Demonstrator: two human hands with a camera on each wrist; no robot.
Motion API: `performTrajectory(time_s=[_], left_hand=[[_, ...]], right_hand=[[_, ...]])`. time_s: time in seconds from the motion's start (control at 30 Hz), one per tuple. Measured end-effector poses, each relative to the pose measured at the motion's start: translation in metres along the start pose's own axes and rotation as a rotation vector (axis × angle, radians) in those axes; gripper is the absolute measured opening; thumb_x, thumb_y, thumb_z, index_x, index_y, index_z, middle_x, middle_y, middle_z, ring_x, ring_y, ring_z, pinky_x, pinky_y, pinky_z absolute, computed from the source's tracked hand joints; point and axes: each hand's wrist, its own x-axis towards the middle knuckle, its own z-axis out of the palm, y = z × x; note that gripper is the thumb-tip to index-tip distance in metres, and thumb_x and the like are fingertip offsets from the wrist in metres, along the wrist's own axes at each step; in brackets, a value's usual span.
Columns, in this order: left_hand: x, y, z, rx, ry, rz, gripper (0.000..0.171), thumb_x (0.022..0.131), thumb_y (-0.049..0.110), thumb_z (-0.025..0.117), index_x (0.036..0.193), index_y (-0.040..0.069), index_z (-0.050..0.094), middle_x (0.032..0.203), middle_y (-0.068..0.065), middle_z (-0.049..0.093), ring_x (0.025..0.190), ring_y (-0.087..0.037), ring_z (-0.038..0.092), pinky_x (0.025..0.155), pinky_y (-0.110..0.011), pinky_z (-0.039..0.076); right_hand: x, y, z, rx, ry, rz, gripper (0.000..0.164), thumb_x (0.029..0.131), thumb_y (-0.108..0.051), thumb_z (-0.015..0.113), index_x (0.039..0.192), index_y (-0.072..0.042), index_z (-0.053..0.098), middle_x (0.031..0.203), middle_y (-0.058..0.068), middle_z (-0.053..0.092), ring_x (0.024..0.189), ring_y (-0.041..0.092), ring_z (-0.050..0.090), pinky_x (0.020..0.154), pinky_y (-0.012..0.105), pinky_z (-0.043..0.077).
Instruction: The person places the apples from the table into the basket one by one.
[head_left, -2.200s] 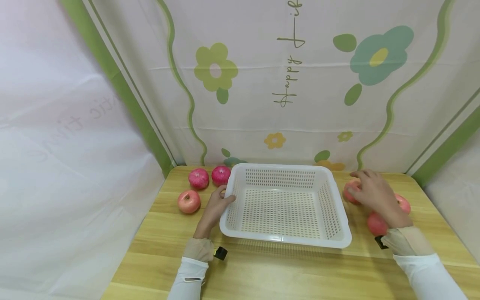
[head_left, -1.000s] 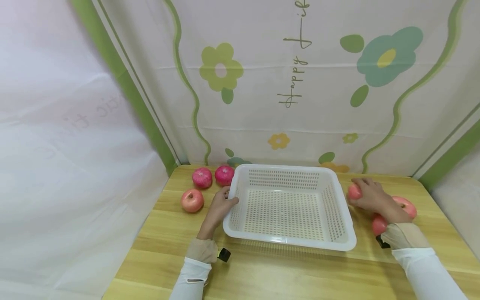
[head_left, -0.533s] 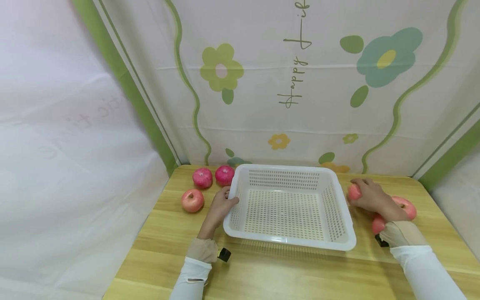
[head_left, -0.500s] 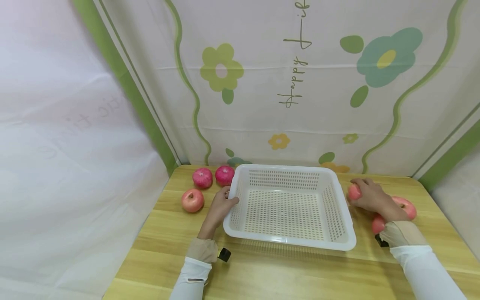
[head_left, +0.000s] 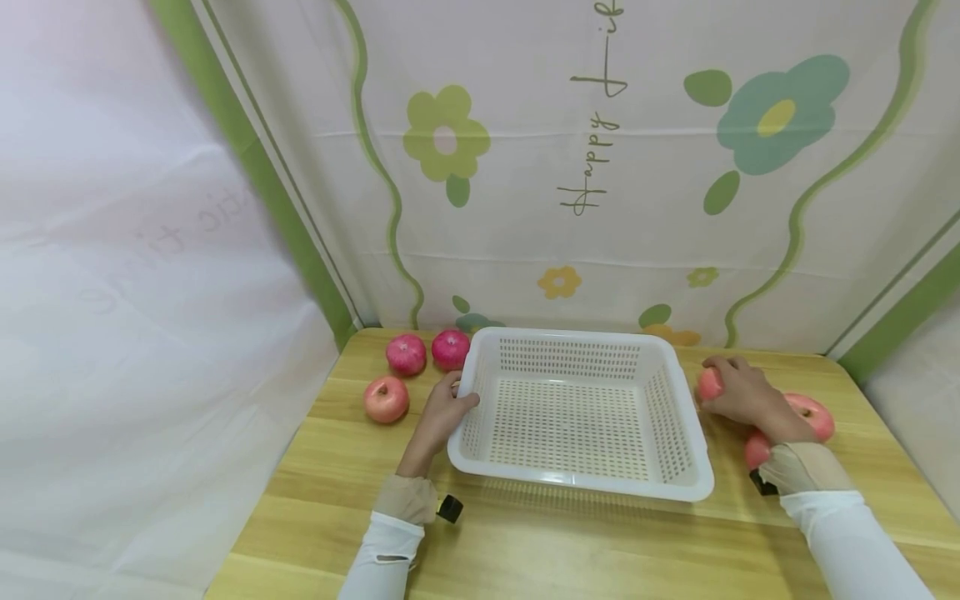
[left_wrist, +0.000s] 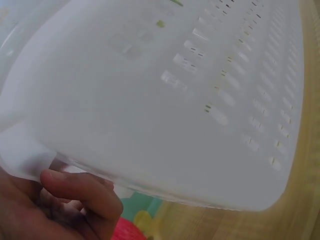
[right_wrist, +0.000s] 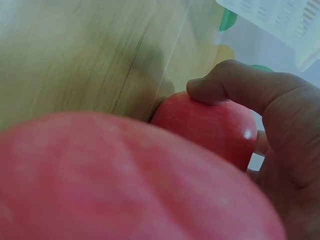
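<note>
A white perforated plastic basket (head_left: 562, 479) stands in the middle of the wooden table, with nothing in it. My left hand (head_left: 441, 414) grips its left rim; the left wrist view shows curled fingers (left_wrist: 82, 192) under the basket's edge (left_wrist: 150, 192). Right of the basket, my right hand (head_left: 738, 392) holds a pinkish-red apple (head_left: 709, 383), thumb on one side and fingers round the other. The right wrist view shows this held apple (right_wrist: 210, 127) at the tabletop, with another apple (right_wrist: 115, 180) large in front of it.
Two more apples lie by my right wrist, a pink one (head_left: 812, 414) and a red one (head_left: 757, 450). Left of the basket are a pink apple (head_left: 386, 399) and two magenta round fruits (head_left: 406, 355), (head_left: 451, 349). A flower-printed curtain (head_left: 510, 217) hangs behind the table (head_left: 525, 550).
Since the earliest frame, my right hand has lowered its fingers round the apple and taken hold of it. The left hand stays on the rim, and the last half second shows hardly any motion.
</note>
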Motion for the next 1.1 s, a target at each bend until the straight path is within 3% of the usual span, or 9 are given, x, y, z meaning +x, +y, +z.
performTrajectory(time_s=[0.17, 0.3, 0.7, 0.9, 1.0, 1.1], left_hand=[[-0.016, 0.023, 0.001, 0.006, -0.013, 0.003, 0.045, 0.091, 0.004, 0.053, 0.134, -0.006, 0.043, 0.116, -0.036, 0.057, 0.097, -0.046, 0.061, 0.077, -0.051, 0.055], [-0.022, 0.031, 0.002, 0.011, -0.010, 0.001, 0.044, 0.092, 0.005, 0.052, 0.134, -0.006, 0.043, 0.118, -0.035, 0.057, 0.098, -0.045, 0.061, 0.078, -0.051, 0.055], [-0.021, 0.027, 0.002, -0.021, -0.017, -0.005, 0.044, 0.091, 0.004, 0.053, 0.133, -0.005, 0.043, 0.117, -0.037, 0.057, 0.097, -0.046, 0.061, 0.076, -0.053, 0.055], [-0.019, 0.025, 0.001, -0.012, -0.009, 0.005, 0.044, 0.090, 0.005, 0.054, 0.132, -0.005, 0.045, 0.112, -0.032, 0.061, 0.087, -0.035, 0.066, 0.074, -0.051, 0.056], [-0.015, 0.020, 0.001, -0.012, -0.011, 0.000, 0.044, 0.090, 0.005, 0.054, 0.132, -0.004, 0.045, 0.110, -0.029, 0.062, 0.084, -0.030, 0.067, 0.073, -0.051, 0.056], [-0.007, 0.009, 0.000, -0.027, -0.015, -0.007, 0.045, 0.090, 0.005, 0.055, 0.133, -0.003, 0.044, 0.113, -0.032, 0.060, 0.087, -0.036, 0.066, 0.073, -0.052, 0.056]], right_hand=[[0.000, 0.002, 0.001, -0.002, 0.007, 0.000, 0.073, 0.079, -0.034, 0.072, 0.134, 0.002, 0.041, 0.132, 0.039, 0.032, 0.108, 0.065, 0.033, 0.079, 0.075, 0.037], [0.000, 0.002, 0.002, -0.003, 0.011, 0.002, 0.073, 0.079, -0.033, 0.072, 0.134, 0.002, 0.040, 0.133, 0.039, 0.031, 0.108, 0.065, 0.032, 0.078, 0.075, 0.038], [-0.002, 0.003, 0.004, -0.011, 0.016, 0.004, 0.077, 0.077, -0.037, 0.074, 0.135, 0.000, 0.041, 0.134, 0.038, 0.031, 0.109, 0.064, 0.032, 0.076, 0.075, 0.038], [-0.003, 0.001, 0.001, -0.011, 0.029, 0.005, 0.076, 0.077, -0.036, 0.074, 0.136, 0.000, 0.041, 0.135, 0.037, 0.032, 0.111, 0.062, 0.032, 0.078, 0.076, 0.037], [-0.004, -0.001, -0.002, -0.009, 0.022, 0.012, 0.077, 0.079, -0.038, 0.073, 0.137, 0.000, 0.040, 0.137, 0.037, 0.030, 0.113, 0.062, 0.031, 0.078, 0.076, 0.036], [-0.004, -0.003, -0.004, -0.008, 0.009, 0.026, 0.079, 0.079, -0.041, 0.072, 0.139, -0.001, 0.038, 0.139, 0.037, 0.028, 0.114, 0.061, 0.029, 0.078, 0.077, 0.036]])
